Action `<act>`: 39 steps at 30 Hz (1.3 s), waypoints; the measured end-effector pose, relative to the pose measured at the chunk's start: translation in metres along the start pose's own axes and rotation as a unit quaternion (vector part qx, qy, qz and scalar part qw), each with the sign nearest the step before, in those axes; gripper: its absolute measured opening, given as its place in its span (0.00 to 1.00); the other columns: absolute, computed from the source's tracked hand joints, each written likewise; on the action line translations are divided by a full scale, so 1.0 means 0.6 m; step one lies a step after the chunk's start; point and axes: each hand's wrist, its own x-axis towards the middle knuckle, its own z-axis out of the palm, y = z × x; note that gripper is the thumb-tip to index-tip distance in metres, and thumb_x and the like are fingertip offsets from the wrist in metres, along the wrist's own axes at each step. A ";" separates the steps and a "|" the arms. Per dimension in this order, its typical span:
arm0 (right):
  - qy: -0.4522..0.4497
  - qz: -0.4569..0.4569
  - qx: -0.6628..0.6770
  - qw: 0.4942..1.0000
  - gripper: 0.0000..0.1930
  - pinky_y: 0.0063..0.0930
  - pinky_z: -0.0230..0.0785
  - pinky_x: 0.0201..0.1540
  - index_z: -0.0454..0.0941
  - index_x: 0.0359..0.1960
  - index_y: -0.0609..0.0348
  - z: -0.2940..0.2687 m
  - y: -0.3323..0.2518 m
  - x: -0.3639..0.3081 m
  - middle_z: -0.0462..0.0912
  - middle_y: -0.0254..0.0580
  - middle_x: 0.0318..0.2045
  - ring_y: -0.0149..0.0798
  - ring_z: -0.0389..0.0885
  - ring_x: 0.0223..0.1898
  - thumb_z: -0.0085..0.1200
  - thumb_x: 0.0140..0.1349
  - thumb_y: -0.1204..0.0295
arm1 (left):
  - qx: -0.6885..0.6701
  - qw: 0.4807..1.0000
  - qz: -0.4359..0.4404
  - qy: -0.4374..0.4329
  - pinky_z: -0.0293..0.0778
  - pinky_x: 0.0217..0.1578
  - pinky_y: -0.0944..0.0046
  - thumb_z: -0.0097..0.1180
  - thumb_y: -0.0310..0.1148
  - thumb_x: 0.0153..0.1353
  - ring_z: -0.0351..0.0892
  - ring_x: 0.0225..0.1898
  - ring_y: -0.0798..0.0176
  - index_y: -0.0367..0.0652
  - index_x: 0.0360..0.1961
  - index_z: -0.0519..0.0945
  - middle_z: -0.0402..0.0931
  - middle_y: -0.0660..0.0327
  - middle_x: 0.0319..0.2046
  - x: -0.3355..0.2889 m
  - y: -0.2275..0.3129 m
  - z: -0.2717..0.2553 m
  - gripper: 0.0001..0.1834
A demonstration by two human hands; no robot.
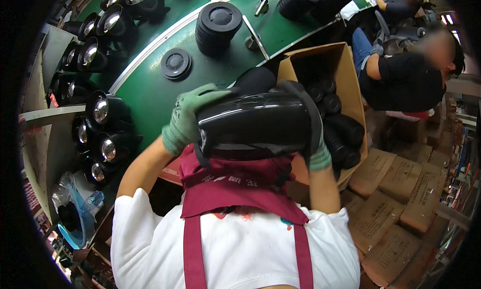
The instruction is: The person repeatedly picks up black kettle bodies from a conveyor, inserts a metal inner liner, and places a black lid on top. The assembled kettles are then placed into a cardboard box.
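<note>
Green-gloved fingers (213, 92) of the left hand (189, 116) clasp one end of a glossy black housing (255, 123), the right hand (314, 113) the other, just before the maroon apron (235, 189). I'd judge the work partway — this piece not yet set down, black discs (215, 33) piled on the green counter (145, 91), silvery-domed units (120, 113) gathered at left.

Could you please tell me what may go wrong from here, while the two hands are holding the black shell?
The shell looks glossy, so it might slip between the left hand and right hand. Swung right, it could knock the open box. Pushed forward, it may bump the tall stack on the table, which could topple.
</note>
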 end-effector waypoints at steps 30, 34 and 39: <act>0.063 -0.059 -0.065 0.994 0.28 0.31 0.53 0.68 0.54 0.70 0.60 0.003 0.037 -0.025 0.60 0.44 0.68 0.39 0.61 0.66 0.33 0.76 0.56 | -0.109 0.992 -0.036 0.050 0.72 0.54 0.63 0.59 0.30 0.57 0.78 0.50 0.64 0.30 0.52 0.78 0.80 0.54 0.49 0.007 -0.062 -0.044 0.22; 0.105 -0.025 0.066 0.992 0.29 0.34 0.54 0.68 0.57 0.69 0.60 0.008 0.023 -0.021 0.63 0.46 0.67 0.42 0.63 0.66 0.38 0.74 0.55 | -0.242 0.958 -0.141 0.062 0.71 0.54 0.63 0.60 0.32 0.57 0.78 0.49 0.65 0.32 0.52 0.78 0.80 0.57 0.49 -0.002 -0.061 -0.014 0.22; 0.216 -0.136 -0.039 0.966 0.26 0.36 0.59 0.66 0.64 0.65 0.63 0.020 0.008 0.003 0.68 0.49 0.63 0.44 0.67 0.64 0.43 0.71 0.59 | -0.358 0.908 -0.217 -0.027 0.66 0.61 0.61 0.60 0.36 0.55 0.70 0.60 0.62 0.38 0.63 0.67 0.70 0.56 0.60 -0.003 -0.022 -0.025 0.34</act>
